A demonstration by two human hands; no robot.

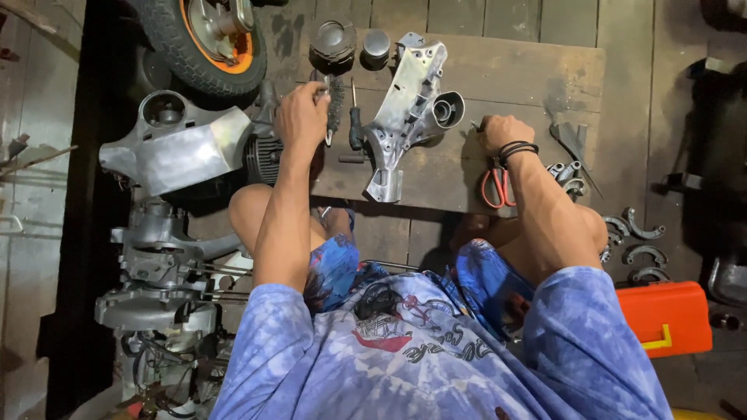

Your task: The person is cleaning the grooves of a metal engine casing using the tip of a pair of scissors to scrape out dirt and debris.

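Head view, looking down. The wire brush (pixel 335 101) stands in the upper centre of the frame, over the far left part of the wooden board serving as bench (pixel 529 74). Its long axis runs roughly up and down the frame, bristles away from the person, handle end toward the left hand (pixel 302 117). That hand's grip is clenched around the handle, so the brush lies just right of its knuckles.

Right of the brush lies a screwdriver (pixel 355 124), nearly parallel to it, and beyond that a grey metal engine casing (pixel 408 109), set slantwise on the bench between the two hands. The left hand is the nearer to brush and screwdriver.

The right hand (pixel 502 134) rests at centre right, fist closed on a small item that cannot be made out. Red-handled scissors (pixel 496 187) lie just below its wrist.

A piston (pixel 376 47) and a dark cylinder (pixel 332 43) stand at the bench's far edge. The wheel (pixel 206 39) is cut off by the upper frame edge; the orange box (pixel 665 315) is partly hidden by the sleeve.
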